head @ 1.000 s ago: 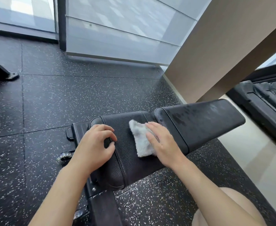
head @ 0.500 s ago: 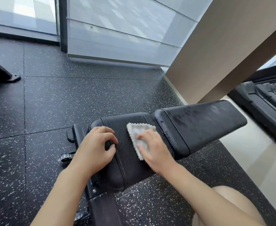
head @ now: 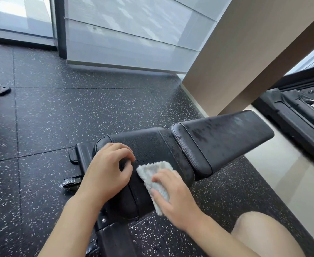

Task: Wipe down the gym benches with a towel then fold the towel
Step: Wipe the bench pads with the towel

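Head view: right hand (head: pixel 178 201) fingers lie flat, pressing the towel (head: pixel 153 175) onto the bench (head: pixel 148 143); left hand (head: pixel 107 171) fingers curl, holding nothing.

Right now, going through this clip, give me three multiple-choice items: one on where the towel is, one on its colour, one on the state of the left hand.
1. Where does the towel lie?
A. on the seat pad
B. on the floor
C. over the person's knee

2. What colour is the towel?
A. red
B. white
C. dark green

3. What is the left hand doing?
A. gripping the towel
B. resting on the seat pad, holding nothing
C. raised well off the bench

Key: 1 A, the right hand presses it onto the seat pad; 2 B, pale fluffy cloth against black leather; 3 B, its loosely curled fingers lie on the pad beside the towel.
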`<state>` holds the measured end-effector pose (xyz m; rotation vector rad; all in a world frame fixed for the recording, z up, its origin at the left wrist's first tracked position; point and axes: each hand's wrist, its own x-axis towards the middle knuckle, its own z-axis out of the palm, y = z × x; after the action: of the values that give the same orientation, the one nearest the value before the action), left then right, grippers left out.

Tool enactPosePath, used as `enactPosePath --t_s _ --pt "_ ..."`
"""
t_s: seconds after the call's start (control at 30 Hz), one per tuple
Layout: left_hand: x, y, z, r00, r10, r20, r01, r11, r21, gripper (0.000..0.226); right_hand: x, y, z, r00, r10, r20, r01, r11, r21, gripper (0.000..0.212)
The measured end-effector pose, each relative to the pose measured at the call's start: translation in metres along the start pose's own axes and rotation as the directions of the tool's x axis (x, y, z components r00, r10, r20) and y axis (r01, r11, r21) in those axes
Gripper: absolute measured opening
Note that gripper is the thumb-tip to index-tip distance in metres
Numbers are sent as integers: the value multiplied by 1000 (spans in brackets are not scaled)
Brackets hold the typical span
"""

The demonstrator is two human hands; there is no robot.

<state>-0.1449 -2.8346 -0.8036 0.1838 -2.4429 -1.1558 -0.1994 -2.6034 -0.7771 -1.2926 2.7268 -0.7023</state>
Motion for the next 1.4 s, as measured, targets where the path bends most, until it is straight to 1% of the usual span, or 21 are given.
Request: enactPosePath --t_s 0.1,0.2,0.27,0.3,0.37,0.47,0.57,0.7,0.77,0.83,0.9,1.0,1.1,1.17,1.23,1.33,1.4 --pt "3 4 4 1000 28 -4 -28 1000 -12 20 5 12 1 1000 6 -3 -6 1000 -21 17" --pt "3 3 12 999 41 22 -41 999 -11 14 54 29 12 998 37 -41 -42 994 -104 33" --pt "2 3 15 999 41 16 -41 999 -16 14 88 35 22 995 81 -51 -88 983 -163 45" --pt "2 3 17 999 36 4 -36 999 -17 14 101 36 25 994 96 -60 -105 980 -169 47" --pt "-4 4 19 1000 23 -11 -23 999 -23 14 112 37 29 993 102 -68 -111 982 -152 47" --pt "-13 3 16 1000 27 0 -27 999 -16 14 105 33 26 996 81 -46 -85 991 -101 42" --pt "-22 2 13 1000 1 17 -1 1000 -8 16 70 22 21 999 36 5 -35 999 -38 36" --pt "-26 -2 19 998 50 -24 -49 998 46 13 4 19 8 995 -60 74 60 998 1 40" --pt "-23 -3 23 998 60 -37 -57 995 78 13 -2 31 5 992 -91 90 92 996 -2 41" --pt "-18 1 27 999 34 -27 -32 996 89 13 17 48 5 994 -77 74 78 997 -21 41" --pt "-18 7 31 1000 11 -6 -10 994 106 13 55 66 7 998 -9 56 12 999 -45 41" --pt "-18 13 35 1000 -5 16 3 989 149 13 120 83 5 995 80 53 -77 995 -63 48" --pt "-17 17 36 999 -44 -8 45 987 151 13 142 80 6 996 84 34 -82 995 -58 48" --pt "-15 22 41 998 -50 -25 53 985 165 14 121 77 4 1000 14 5 -14 999 -36 41" --pt "-12 28 49 999 -43 -28 47 983 178 14 81 79 1 999 -48 7 48 999 -23 37" --pt "-7 39 63 999 -41 -32 47 980 195 15 9 87 -11 996 -91 14 91 995 28 38" --pt "-7 45 72 999 -46 -13 48 975 218 16 -20 95 -17 992 -119 44 115 991 66 39"
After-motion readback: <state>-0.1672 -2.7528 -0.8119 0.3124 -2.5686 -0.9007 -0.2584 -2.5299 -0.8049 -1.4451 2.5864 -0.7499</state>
